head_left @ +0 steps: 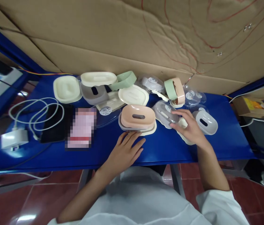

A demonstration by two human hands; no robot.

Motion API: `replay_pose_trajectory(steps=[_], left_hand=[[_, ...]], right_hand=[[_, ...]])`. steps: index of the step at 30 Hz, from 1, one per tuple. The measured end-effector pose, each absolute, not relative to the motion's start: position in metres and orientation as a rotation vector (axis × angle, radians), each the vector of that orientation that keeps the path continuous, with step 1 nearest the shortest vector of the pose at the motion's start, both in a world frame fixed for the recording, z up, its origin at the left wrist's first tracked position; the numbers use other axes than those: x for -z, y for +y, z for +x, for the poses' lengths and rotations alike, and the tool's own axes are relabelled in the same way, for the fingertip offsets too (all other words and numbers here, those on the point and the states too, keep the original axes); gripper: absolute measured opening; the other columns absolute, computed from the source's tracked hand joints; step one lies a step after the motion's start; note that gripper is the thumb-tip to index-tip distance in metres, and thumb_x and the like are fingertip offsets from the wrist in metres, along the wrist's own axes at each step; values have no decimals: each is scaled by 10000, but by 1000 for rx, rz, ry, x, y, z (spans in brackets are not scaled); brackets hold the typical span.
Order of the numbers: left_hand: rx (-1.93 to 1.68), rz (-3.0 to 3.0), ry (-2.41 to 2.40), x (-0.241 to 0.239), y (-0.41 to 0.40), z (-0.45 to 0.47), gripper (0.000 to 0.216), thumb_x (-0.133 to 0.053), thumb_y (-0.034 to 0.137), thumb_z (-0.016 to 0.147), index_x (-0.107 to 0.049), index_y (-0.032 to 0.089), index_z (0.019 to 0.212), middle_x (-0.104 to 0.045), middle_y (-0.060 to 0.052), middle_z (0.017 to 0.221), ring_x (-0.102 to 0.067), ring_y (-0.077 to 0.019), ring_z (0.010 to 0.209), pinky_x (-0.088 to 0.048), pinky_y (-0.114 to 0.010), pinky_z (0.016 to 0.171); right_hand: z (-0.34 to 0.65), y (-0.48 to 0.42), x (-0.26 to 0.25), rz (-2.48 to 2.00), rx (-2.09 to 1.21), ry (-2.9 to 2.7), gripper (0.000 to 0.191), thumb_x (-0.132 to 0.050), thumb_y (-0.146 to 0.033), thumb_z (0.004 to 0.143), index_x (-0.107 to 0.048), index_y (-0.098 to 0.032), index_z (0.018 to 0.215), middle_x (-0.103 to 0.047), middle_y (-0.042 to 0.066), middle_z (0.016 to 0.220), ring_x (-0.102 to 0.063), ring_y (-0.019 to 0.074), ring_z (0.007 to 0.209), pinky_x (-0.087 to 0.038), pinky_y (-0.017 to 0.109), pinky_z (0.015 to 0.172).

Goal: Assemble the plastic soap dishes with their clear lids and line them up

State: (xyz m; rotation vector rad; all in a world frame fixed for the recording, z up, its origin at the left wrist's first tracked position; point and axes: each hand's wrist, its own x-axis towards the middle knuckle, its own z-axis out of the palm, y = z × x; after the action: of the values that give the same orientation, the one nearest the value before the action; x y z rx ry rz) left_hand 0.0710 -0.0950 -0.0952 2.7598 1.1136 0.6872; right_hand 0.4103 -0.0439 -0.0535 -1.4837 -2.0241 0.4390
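An oval peach soap dish with a slot (pixel 138 117) sits over a grey piece and a cream base in front of me. My left hand (pixel 127 148) lies palm down with its fingers apart, fingertips at the near edge of this stack. To the right, my right hand (pixel 189 128) has thumb and fingers around the right end of a clear plastic lid (pixel 167 111) with a round label, tilted over a grey dish. Partly under that hand is a cream piece (pixel 183 137). Beyond it stands a light grey slotted dish (pixel 206 122).
Along the back are cream trays (pixel 66 89), a green ring-shaped piece (pixel 124 80), a peach ring (pixel 179 90) and clear lids (pixel 191 95). Leftward on the blue table (pixel 162 153) lie a phone (pixel 82 128), a white cable and a charger (pixel 15 138). Cardboard (pixel 99 37) walls the back.
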Motion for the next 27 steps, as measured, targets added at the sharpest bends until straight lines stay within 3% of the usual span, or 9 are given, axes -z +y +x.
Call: replay_pose_trajectory(steps=[5,11,16,22,27], left_hand=[[-671,2690,1096,96,-93,70,279,-575,258,1086,-712,197,1321,-691,-141,1422,-643,-309,1315,-452,-516,1165],[-710,2645,1083,95,-93,68,258,-559,257,1094,-713,199,1292,-693,-133,1406,-647,-302,1291,-453,-511,1150],[-738,2620,1078,94,-91,69,250,-571,244,1086,-706,196,1291,-697,-131,1370,-645,-297,1261,-426,-505,1141],[-723,2615,1107,92,-93,67,258,-566,257,1090,-690,206,1309,-730,-112,1234,-673,-270,1091,-402,-480,1071],[-723,2591,1085,96,-93,67,363,-556,255,1102,-588,156,1449,-751,-66,1030,-681,-235,941,-420,-438,1002]], right_hand=[[419,-42,49,-1519,-506,-1963,364,-749,-493,985,-719,-327,1307,-702,66,1281,-678,279,1219,-542,486,1098],[386,-69,58,-1539,118,-1870,284,-609,-347,1069,-701,-290,1331,-752,98,1258,-678,306,1233,-498,515,1097],[353,-84,75,-1566,85,-2317,472,-557,-367,1099,-548,-239,1553,-697,143,1467,-664,328,1326,-428,531,1153],[366,-67,71,-1555,22,-2287,358,-490,-330,1124,-624,-240,1444,-783,108,1267,-705,296,1176,-445,503,1106],[372,-64,72,-1522,187,-2283,420,-474,-144,1071,-623,-255,1447,-712,115,1435,-664,301,1294,-454,515,1126]])
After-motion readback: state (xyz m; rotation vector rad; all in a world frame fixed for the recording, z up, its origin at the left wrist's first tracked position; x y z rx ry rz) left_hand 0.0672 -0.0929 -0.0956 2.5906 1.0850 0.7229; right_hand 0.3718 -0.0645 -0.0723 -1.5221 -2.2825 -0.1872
